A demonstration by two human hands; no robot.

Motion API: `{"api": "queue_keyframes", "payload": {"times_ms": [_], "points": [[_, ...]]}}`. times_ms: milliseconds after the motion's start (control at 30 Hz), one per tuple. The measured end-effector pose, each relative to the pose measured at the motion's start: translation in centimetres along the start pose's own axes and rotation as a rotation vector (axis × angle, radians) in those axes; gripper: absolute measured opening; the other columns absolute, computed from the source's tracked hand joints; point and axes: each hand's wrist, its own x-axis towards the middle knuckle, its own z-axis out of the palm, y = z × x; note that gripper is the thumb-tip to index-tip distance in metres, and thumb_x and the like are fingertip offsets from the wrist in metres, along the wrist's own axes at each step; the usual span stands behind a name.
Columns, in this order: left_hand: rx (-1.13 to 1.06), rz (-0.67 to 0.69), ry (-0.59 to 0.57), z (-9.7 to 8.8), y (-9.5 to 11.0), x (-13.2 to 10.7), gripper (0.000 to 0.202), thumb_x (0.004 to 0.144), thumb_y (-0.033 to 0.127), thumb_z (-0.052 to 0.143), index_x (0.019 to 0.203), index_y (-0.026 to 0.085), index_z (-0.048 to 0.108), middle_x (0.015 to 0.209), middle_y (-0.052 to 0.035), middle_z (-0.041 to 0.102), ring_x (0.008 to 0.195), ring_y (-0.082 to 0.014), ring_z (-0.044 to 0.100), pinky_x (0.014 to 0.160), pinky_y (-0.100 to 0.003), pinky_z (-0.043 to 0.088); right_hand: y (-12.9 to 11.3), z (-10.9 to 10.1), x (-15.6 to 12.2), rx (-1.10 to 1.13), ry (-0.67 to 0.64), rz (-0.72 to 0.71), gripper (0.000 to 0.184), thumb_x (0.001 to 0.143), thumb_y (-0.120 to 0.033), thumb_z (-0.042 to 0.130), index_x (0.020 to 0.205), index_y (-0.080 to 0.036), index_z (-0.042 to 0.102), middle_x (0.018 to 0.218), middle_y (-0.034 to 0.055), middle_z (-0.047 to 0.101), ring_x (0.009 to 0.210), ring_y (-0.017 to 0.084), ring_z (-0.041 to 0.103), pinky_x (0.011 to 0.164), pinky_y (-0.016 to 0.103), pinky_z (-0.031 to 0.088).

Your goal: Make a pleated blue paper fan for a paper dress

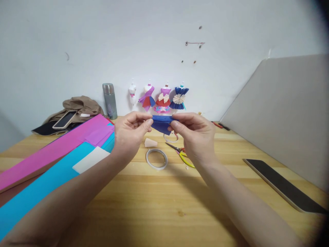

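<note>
A small folded piece of dark blue crepe paper [162, 124] is held up above the wooden table [164, 199] between both hands. My left hand [130, 133] pinches its left end with thumb and forefinger. My right hand [196, 134] pinches its right end, fingers curled. Below the hands lie a ring of double-sided tape [156, 159], a small beige paper cone [150, 142], a second small tape ring [170, 138] and yellow-handled scissors [183, 153].
Long pink [53, 151] and cyan [51, 178] paper sheets lie at the left, a white slip [90, 160] on them. Several paper-dress mannequins [159, 97] and a grey flask [110, 101] stand by the wall. A phone [64, 119] rests on brown cloth; a dark tablet [284, 185] lies right.
</note>
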Motion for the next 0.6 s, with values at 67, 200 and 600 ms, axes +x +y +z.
{"api": "queue_keyframes", "payload": {"times_ms": [67,200,600], "points": [[0.005,0.012,0.002,0.0,0.0,0.0,0.007,0.070,0.017,0.076,0.077,0.016,0.075,0.064,0.0006,0.071,0.054,-0.0095,0.063,0.056,-0.022,0.055,0.1,-0.1,0.0,-0.028,-0.004,-0.013,0.011,0.072,-0.023,0.079,0.081,-0.027,0.074,0.073,-0.0015,0.075,0.066,0.019,0.071,0.063,0.035,0.060],[0.025,0.056,-0.007,-0.2,-0.2,0.1,0.018,0.071,0.015,0.075,0.088,0.018,0.079,0.078,-0.0014,0.077,0.057,-0.0090,0.063,0.059,-0.023,0.057,0.2,-0.2,0.0,-0.085,-0.005,-0.045,0.011,0.074,-0.024,0.078,0.085,-0.028,0.075,0.078,-0.0008,0.076,0.069,0.020,0.072,0.066,0.036,0.060],[0.270,0.295,-0.022,-1.1,-0.6,0.3,0.014,0.080,0.016,0.071,0.088,0.023,0.080,0.087,-0.0025,0.078,0.079,-0.0159,0.071,0.079,-0.029,0.059,-0.3,-0.2,-0.1,-0.192,0.061,-0.144,0.009,0.074,-0.021,0.079,0.082,-0.027,0.077,0.081,-0.0003,0.077,0.071,0.019,0.072,0.072,0.037,0.061]]}}
